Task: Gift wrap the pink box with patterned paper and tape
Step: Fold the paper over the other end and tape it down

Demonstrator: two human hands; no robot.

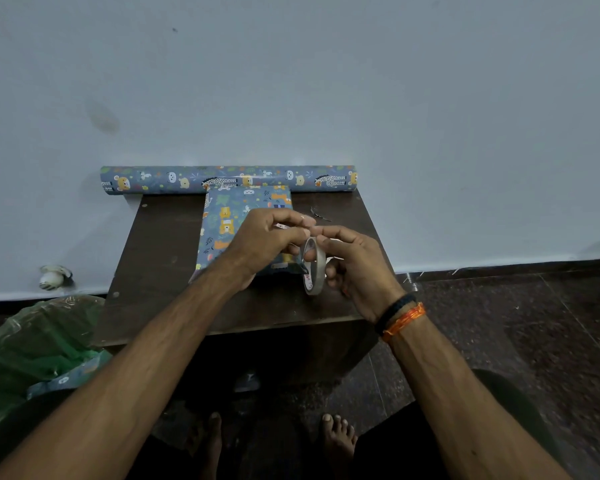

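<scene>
Blue animal-print paper covers the box (238, 223) on your desk (160, 244). Your right hand (357, 268) grips the tape roll (314, 266); your left hand (267, 237) pinches its end. Green bag (39, 348) holds paper scraps.

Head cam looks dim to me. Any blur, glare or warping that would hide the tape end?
Head view: dim, even light, no hard shadows; the dark table swallows detail. Wide-angle warping bends the floor line and stretches the forearms. Faint sheen on the paper roll. Left hand, right hand and tape roll are fairly sharp, but the clear tape end is too small to make out.
</scene>
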